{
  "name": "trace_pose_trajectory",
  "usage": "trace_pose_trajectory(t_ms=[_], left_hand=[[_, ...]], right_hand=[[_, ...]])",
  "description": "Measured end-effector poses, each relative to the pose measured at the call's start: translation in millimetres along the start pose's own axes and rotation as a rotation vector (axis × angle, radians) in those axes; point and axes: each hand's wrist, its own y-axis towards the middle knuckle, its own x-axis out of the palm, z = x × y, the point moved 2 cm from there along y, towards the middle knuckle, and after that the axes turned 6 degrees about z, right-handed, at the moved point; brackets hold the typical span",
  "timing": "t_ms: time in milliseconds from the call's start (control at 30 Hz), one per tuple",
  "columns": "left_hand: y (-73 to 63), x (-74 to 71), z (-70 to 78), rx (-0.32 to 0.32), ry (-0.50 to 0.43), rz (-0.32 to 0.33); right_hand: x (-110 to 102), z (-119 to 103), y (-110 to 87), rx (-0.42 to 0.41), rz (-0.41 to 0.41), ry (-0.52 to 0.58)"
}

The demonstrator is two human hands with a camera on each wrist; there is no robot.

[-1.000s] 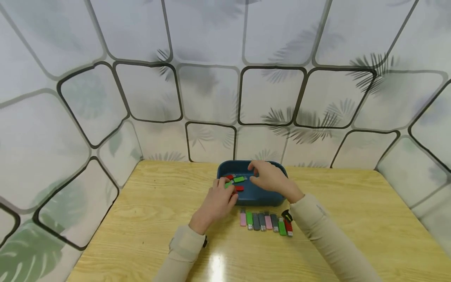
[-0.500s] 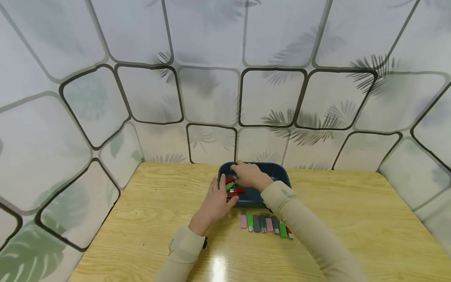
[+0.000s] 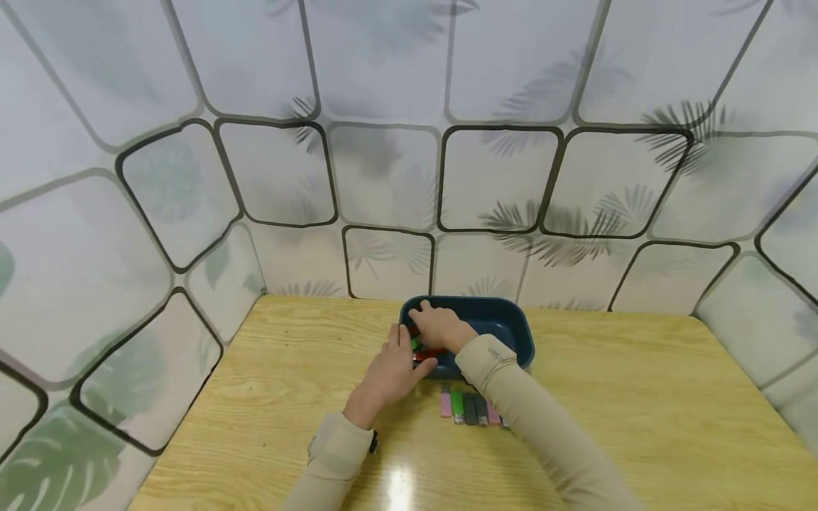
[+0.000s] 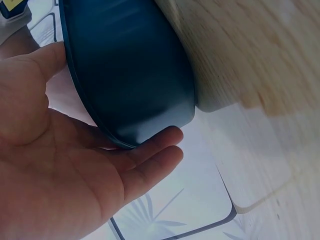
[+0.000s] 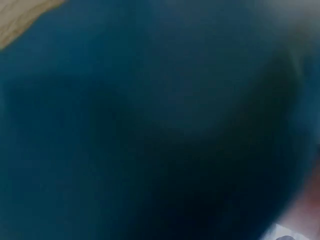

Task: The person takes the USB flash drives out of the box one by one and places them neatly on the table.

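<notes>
A dark blue plastic tray [image 3: 522, 328] stands near the back of the table, with red flash drives [image 3: 431, 353] and a green flash drive [image 3: 415, 343] at its left end. My left hand [image 3: 386, 370] rests at the tray's left front rim; in the left wrist view, two nearly straight fingers lie against the outer wall and the thumb reaches the rim. Inside the tray, my right hand [image 3: 442, 329] is lowered over the drives, its fingertips and whatever they touch hidden. Blurred blue tray wall [image 5: 55, 160] fills most of the right wrist view.
In front of the tray, flash drives lie side by side in a row, among them a pink one [image 3: 445, 403] and a green one [image 3: 456, 404]. My right sleeve [image 3: 543, 426] covers the row's right end. A patterned backdrop [image 3: 390, 177] rises behind the wooden table [image 3: 287, 376].
My right hand has moved left across the tray and down over the drives, and its forearm now hides part of the row. The left hand has stayed at the rim, its fingers straightening.
</notes>
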Motion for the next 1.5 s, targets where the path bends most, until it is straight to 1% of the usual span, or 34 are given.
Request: trace_pose_trajectory(t_ms=[167,400,800,933,1133,1500], left_hand=[[0.3,-1.8,1.4,0.031,0.026,0.01],[1.3,-5.8,3.4,0.048,0.052,0.019],[2.9,-6.6,1.7,0.027,0.065,0.009],[2.4,-5.2,0.5,0.011,0.064,-0.007],[0.7,-3.2,0.6,0.007,0.065,-0.02],[0.2,-1.1,-1.3,0.017,0.07,-0.01]], right_hand=[[2,-2,-0.6,-0.018,-0.01,0.028],[7,-3,0.5,-0.036,0.006,0.047],[8,-2,5.1,-0.038,0.029,0.07],[11,1,5.5,-0.029,0.034,0.109],[17,9,5.6,0.01,0.077,0.168],[20,13,4.6,-0.002,0.099,0.257]])
